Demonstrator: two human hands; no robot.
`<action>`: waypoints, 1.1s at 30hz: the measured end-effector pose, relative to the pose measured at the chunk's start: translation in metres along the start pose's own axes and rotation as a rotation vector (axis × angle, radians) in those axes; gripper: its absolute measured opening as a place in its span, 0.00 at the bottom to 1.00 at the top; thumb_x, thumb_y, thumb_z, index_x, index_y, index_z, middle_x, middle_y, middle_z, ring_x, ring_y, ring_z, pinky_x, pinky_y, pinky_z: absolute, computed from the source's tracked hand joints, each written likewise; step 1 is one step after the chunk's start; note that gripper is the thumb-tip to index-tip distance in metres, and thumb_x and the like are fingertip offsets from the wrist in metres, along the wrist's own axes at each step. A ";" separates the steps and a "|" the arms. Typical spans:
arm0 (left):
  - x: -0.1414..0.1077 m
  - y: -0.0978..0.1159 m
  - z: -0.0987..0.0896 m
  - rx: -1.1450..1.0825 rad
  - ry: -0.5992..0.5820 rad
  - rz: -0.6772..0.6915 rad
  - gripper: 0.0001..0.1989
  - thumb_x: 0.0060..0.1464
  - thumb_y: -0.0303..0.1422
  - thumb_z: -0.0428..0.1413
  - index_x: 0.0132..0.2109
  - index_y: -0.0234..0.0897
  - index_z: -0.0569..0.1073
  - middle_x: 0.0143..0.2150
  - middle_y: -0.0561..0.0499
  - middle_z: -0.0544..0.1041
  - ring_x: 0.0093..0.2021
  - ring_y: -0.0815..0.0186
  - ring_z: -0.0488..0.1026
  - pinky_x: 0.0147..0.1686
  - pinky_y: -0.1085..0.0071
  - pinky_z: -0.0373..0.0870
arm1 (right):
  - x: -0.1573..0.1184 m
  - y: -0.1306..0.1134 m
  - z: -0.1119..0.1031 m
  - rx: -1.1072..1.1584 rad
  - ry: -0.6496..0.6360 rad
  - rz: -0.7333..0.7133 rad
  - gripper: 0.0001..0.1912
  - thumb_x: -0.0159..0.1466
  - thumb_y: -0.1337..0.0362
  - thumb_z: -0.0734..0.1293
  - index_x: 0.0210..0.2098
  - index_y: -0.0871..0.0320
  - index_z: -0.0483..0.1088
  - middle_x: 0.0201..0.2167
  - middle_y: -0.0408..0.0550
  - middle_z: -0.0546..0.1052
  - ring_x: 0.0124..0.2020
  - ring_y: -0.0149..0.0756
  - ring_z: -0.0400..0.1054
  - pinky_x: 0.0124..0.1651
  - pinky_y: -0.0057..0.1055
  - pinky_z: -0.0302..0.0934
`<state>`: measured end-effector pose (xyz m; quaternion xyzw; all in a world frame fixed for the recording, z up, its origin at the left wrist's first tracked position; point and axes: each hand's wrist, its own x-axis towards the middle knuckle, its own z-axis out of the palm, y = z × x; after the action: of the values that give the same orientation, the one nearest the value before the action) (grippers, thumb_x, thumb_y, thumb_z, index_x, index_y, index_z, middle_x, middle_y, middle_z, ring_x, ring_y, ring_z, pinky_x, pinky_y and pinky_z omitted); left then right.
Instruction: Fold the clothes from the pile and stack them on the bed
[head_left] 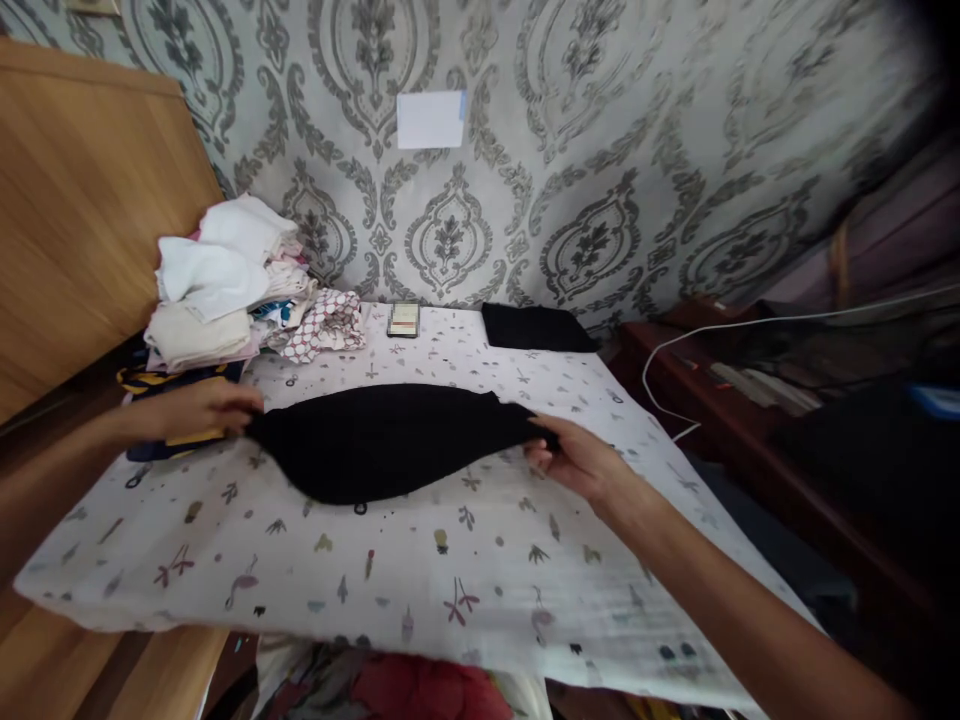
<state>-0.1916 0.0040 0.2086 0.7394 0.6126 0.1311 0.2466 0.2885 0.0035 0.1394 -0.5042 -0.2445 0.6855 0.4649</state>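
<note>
A black cloth garment [390, 440] is stretched sideways between my two hands, sagging in the middle over the patterned white sheet [450, 560]. My left hand [206, 408] pinches its left end, near the pile of clothes. At the other end, my right hand [566, 452] grips the right corner between thumb and fingers. The garment's exact kind cannot be made out. A folded black cloth [536, 328] lies flat at the back right of the sheet.
A heap of white and patterned clothes [217, 270] stands at the back left beside a wooden panel [90, 200]. A small framed box-like object [403, 320] lies near the wall. To the right, a white cable [735, 323] crosses dark red furniture [675, 360].
</note>
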 end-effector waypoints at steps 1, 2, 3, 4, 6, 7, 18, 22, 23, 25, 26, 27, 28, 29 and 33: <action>0.010 0.007 -0.011 -0.115 -0.030 -0.013 0.12 0.43 0.41 0.61 0.33 0.38 0.74 0.29 0.54 0.77 0.34 0.62 0.74 0.36 0.70 0.71 | 0.007 -0.016 0.002 -0.018 -0.021 -0.036 0.11 0.56 0.72 0.71 0.25 0.57 0.64 0.20 0.37 0.62 0.17 0.22 0.54 0.15 0.19 0.52; 0.020 0.015 -0.021 -0.254 -0.004 -0.034 0.13 0.44 0.40 0.62 0.36 0.38 0.73 0.33 0.53 0.78 0.37 0.62 0.75 0.39 0.69 0.72 | 0.013 -0.033 0.005 -0.031 -0.033 -0.068 0.09 0.57 0.72 0.70 0.26 0.57 0.66 0.19 0.37 0.61 0.17 0.23 0.52 0.14 0.19 0.51; 0.030 0.024 -0.031 -0.401 0.073 -0.044 0.13 0.45 0.38 0.62 0.38 0.37 0.72 0.35 0.53 0.78 0.39 0.62 0.75 0.43 0.67 0.73 | 0.018 -0.052 0.008 -0.031 -0.031 -0.097 0.08 0.58 0.73 0.69 0.27 0.57 0.67 0.19 0.37 0.60 0.17 0.23 0.52 0.14 0.19 0.50; 0.039 0.033 -0.039 -0.538 0.197 -0.027 0.12 0.47 0.35 0.62 0.39 0.37 0.71 0.37 0.53 0.77 0.41 0.63 0.75 0.47 0.65 0.73 | 0.022 -0.070 0.010 -0.018 -0.016 -0.129 0.06 0.59 0.73 0.68 0.29 0.57 0.69 0.18 0.36 0.59 0.16 0.23 0.51 0.14 0.19 0.49; 0.053 0.051 -0.050 -0.756 0.383 0.065 0.08 0.50 0.27 0.59 0.39 0.35 0.70 0.38 0.53 0.77 0.42 0.65 0.75 0.54 0.60 0.72 | 0.025 -0.103 0.012 0.006 0.021 -0.218 0.06 0.60 0.74 0.66 0.31 0.57 0.71 0.18 0.36 0.59 0.16 0.23 0.50 0.14 0.19 0.47; 0.058 0.059 -0.053 -0.829 0.431 0.119 0.07 0.51 0.24 0.59 0.39 0.34 0.70 0.38 0.52 0.77 0.43 0.66 0.75 0.58 0.58 0.70 | 0.024 -0.117 0.011 0.008 0.033 -0.279 0.06 0.61 0.74 0.65 0.32 0.56 0.71 0.18 0.36 0.59 0.16 0.24 0.50 0.15 0.20 0.47; 0.027 0.010 -0.007 -0.366 -0.078 -0.037 0.19 0.41 0.40 0.65 0.44 0.44 0.80 0.50 0.53 0.81 0.55 0.54 0.72 0.59 0.61 0.65 | -0.067 -0.041 -0.061 -0.395 -0.019 -0.320 0.16 0.52 0.60 0.75 0.40 0.56 0.80 0.31 0.44 0.75 0.19 0.23 0.54 0.17 0.22 0.47; 0.009 -0.003 0.014 -0.046 -0.366 0.043 0.14 0.48 0.43 0.56 0.35 0.41 0.79 0.46 0.50 0.81 0.50 0.55 0.74 0.52 0.66 0.66 | -0.090 0.000 -0.087 -0.781 -0.233 -0.032 0.19 0.53 0.56 0.76 0.43 0.53 0.81 0.21 0.39 0.70 0.19 0.26 0.56 0.19 0.22 0.50; 0.011 -0.002 0.015 0.007 -0.382 0.070 0.14 0.49 0.44 0.53 0.34 0.40 0.78 0.43 0.50 0.81 0.46 0.56 0.74 0.49 0.68 0.67 | -0.090 0.002 -0.091 -0.842 -0.268 -0.025 0.21 0.54 0.55 0.76 0.46 0.53 0.81 0.18 0.37 0.67 0.18 0.27 0.56 0.19 0.23 0.51; 0.021 0.002 0.017 0.092 -0.340 0.095 0.16 0.50 0.45 0.50 0.32 0.40 0.76 0.36 0.51 0.80 0.40 0.57 0.74 0.44 0.69 0.67 | -0.079 -0.003 -0.095 -0.951 -0.262 -0.124 0.22 0.56 0.53 0.74 0.49 0.53 0.80 0.17 0.37 0.67 0.19 0.29 0.59 0.22 0.25 0.54; 0.030 0.005 0.019 0.121 -0.292 0.103 0.16 0.49 0.46 0.50 0.32 0.40 0.75 0.34 0.50 0.80 0.38 0.57 0.74 0.42 0.69 0.67 | -0.068 -0.008 -0.094 -1.019 -0.215 -0.217 0.21 0.58 0.52 0.73 0.48 0.54 0.80 0.19 0.39 0.70 0.21 0.31 0.62 0.24 0.27 0.57; 0.041 0.008 0.022 0.138 -0.242 0.118 0.16 0.48 0.47 0.50 0.31 0.41 0.74 0.33 0.50 0.79 0.37 0.57 0.73 0.41 0.68 0.67 | -0.054 -0.013 -0.092 -1.102 -0.140 -0.318 0.19 0.60 0.53 0.71 0.48 0.54 0.80 0.22 0.41 0.73 0.23 0.33 0.65 0.27 0.29 0.59; 0.053 0.011 0.026 0.143 -0.197 0.135 0.16 0.48 0.48 0.50 0.31 0.41 0.73 0.32 0.49 0.79 0.36 0.57 0.73 0.40 0.68 0.67 | -0.038 -0.018 -0.088 -1.199 -0.037 -0.417 0.17 0.61 0.54 0.69 0.47 0.54 0.79 0.25 0.43 0.75 0.26 0.35 0.67 0.31 0.30 0.61; 0.066 0.015 0.033 0.136 -0.159 0.149 0.17 0.47 0.49 0.51 0.32 0.41 0.73 0.32 0.49 0.79 0.37 0.56 0.73 0.39 0.67 0.67 | -0.020 -0.022 -0.083 -1.299 0.073 -0.487 0.16 0.63 0.57 0.67 0.46 0.55 0.79 0.29 0.45 0.77 0.29 0.37 0.69 0.35 0.32 0.62; 0.110 0.031 0.070 0.162 -0.072 0.105 0.18 0.47 0.47 0.51 0.38 0.40 0.72 0.35 0.46 0.79 0.38 0.56 0.74 0.39 0.66 0.68 | 0.046 -0.029 -0.059 -1.496 0.337 -0.507 0.16 0.64 0.60 0.66 0.47 0.60 0.77 0.38 0.53 0.79 0.40 0.42 0.72 0.43 0.34 0.62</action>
<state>-0.1068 0.0928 0.1542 0.7921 0.5725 0.0669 0.2006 0.3511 0.0496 0.1197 -0.7074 -0.6723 0.1286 0.1763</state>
